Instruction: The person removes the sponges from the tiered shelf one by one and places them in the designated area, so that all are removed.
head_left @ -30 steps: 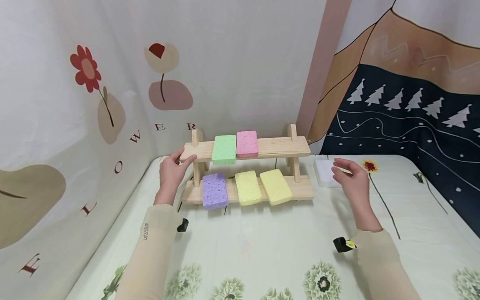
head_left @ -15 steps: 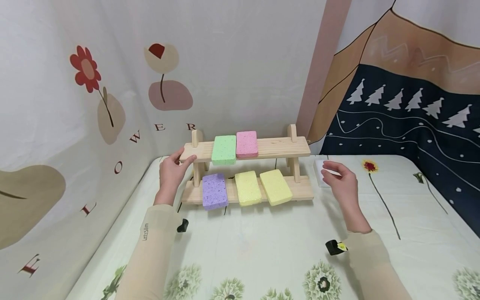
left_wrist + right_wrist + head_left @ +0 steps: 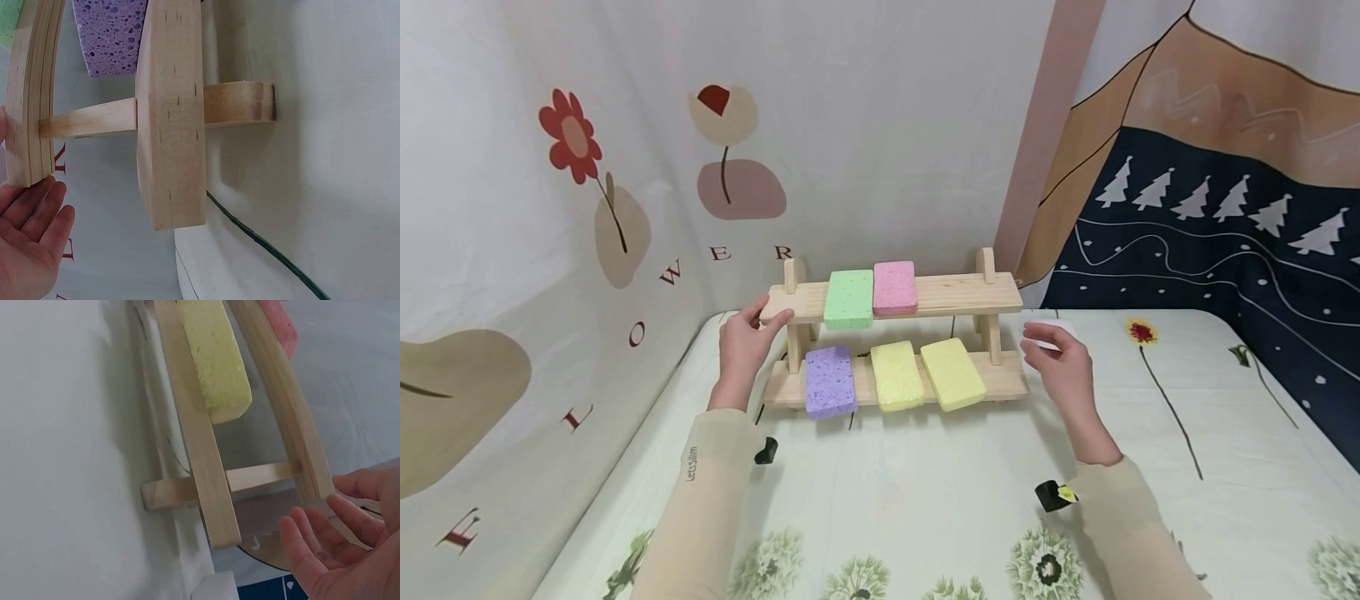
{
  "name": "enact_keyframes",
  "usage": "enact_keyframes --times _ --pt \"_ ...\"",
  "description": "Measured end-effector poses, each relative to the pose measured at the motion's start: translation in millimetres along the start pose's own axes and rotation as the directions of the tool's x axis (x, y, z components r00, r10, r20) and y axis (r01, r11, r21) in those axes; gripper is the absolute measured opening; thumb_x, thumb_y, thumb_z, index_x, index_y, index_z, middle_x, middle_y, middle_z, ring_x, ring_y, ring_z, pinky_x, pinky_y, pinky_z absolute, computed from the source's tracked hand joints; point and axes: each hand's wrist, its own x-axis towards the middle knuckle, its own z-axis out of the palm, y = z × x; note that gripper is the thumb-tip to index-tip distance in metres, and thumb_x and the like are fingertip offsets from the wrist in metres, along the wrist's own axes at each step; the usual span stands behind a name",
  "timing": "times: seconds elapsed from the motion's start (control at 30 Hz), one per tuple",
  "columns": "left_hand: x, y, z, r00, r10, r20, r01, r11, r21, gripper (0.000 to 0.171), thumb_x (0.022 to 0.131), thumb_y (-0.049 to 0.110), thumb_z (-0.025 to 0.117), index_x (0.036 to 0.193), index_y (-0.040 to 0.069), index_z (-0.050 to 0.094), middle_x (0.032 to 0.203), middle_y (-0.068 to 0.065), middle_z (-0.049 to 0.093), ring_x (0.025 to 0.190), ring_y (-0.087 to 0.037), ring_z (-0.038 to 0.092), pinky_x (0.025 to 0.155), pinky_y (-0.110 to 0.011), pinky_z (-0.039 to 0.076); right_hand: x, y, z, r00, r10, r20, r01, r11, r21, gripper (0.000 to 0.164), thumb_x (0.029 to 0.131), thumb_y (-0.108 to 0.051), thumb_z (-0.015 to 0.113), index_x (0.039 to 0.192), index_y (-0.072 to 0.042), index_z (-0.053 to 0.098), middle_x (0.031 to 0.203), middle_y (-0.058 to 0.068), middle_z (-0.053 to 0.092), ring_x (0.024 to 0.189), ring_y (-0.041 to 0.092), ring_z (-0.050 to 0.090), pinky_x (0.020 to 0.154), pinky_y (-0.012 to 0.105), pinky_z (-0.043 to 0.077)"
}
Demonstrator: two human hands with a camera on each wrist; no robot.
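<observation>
A two-tier wooden shelf rack stands at the back of the cloth-covered table. My left hand holds the left end of its upper board, thumb on top and fingers under the end. Beyond the right end, my right hand hovers with fingers loosely bent and nothing in it, fingertips close to the board end in the right wrist view. On the upper board lie a green sponge and a pink sponge side by side. The lower board carries a purple sponge and two yellow sponges, the right one turned slightly.
A white block lies on the table behind my right hand, partly hidden by it. Printed fabric walls rise close behind the rack and on both sides. The tablecloth has printed flowers.
My right hand has moved left from over the white block toward the rack's right end. My left hand keeps its hold, and the rack and sponges stay in place.
</observation>
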Motion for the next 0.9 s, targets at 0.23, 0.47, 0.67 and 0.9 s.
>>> enact_keyframes --times 0.23,0.47,0.67,0.9 --pt "-0.1 0.1 0.4 1.000 -0.008 0.004 0.008 1.000 -0.001 0.074 0.089 0.057 0.068 0.149 0.017 0.048 0.149 -0.013 0.052 0.135 -0.035 0.053 0.112 -0.047 0.045 0.4 -8.0 10.9 1.000 -0.019 0.020 0.018 1.000 0.026 0.036 0.097 -0.014 0.063 0.132 -0.002 0.062 0.134 0.021 0.063 0.083 -0.017 0.057 0.073 0.003 0.051" --pt "0.0 -0.4 0.8 1.000 -0.003 0.001 0.003 1.000 -0.002 0.074 0.089 0.056 0.067 0.149 0.017 0.048 0.150 -0.012 0.051 0.136 -0.035 0.052 0.113 -0.047 0.045 1.1 -15.7 20.2 0.998 -0.057 0.036 0.057 0.998 0.013 0.034 0.097 -0.015 0.065 0.128 -0.003 0.065 0.130 0.019 0.066 0.084 -0.016 0.058 0.076 0.003 0.049" --pt "-0.1 -0.5 0.8 1.000 -0.006 0.000 0.006 1.000 0.001 0.074 0.089 0.056 0.068 0.149 0.017 0.048 0.149 -0.013 0.052 0.135 -0.035 0.053 0.113 -0.047 0.045 4.1 -22.1 27.6 0.996 -0.074 0.050 0.074 0.997 0.018 0.031 0.096 -0.011 0.064 0.125 -0.001 0.066 0.127 0.020 0.067 0.082 -0.015 0.058 0.075 0.004 0.050" --pt "-0.1 0.6 0.8 1.000 -0.016 0.005 0.016 1.000 -0.004 0.074 0.089 0.057 0.068 0.148 0.018 0.048 0.149 -0.013 0.052 0.136 -0.035 0.052 0.113 -0.047 0.045 7.4 -26.3 34.5 0.994 -0.089 0.066 0.088 0.996 0.013 0.032 0.095 -0.011 0.065 0.126 -0.003 0.065 0.128 0.018 0.066 0.108 0.022 0.067 0.076 0.003 0.049"
